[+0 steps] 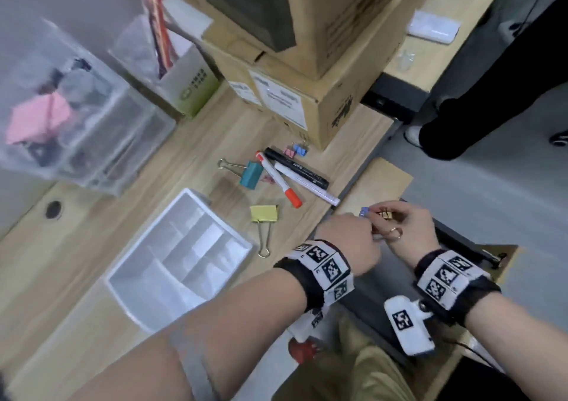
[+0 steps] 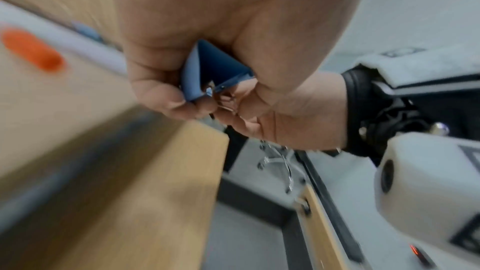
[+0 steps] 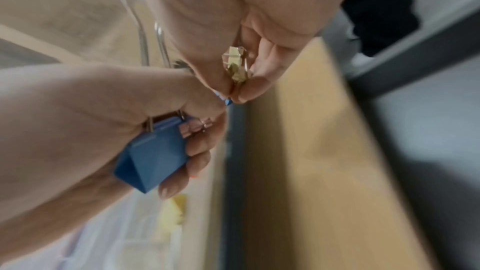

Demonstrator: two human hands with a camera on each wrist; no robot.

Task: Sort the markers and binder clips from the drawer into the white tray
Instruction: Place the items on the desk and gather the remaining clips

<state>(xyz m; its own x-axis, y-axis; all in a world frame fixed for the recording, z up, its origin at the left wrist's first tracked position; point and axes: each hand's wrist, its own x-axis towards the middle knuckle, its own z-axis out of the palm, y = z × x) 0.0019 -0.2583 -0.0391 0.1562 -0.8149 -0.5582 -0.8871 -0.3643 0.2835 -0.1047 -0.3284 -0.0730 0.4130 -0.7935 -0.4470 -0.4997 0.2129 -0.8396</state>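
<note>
Blue steel is what the left hand (image 1: 350, 241) has curled around at about 4 o'clock from the white tray (image 1: 179, 257), out past the desk edge; right hand (image 1: 405, 227) sits touching it, and markers (image 1: 295, 174) plus loose clips wait at the tray's 1 o'clock. Left wrist view: big blue binder clip (image 2: 210, 71) tucked in the palm, fingers wrapped tight; light, stiff, painted-slick, so the body is probably the place to hold, not the floppy wire loops. Right wrist view: right fingertips (image 3: 241, 81) pinching small yellow clips (image 3: 235, 65); tiny, easy to fumble.
</note>
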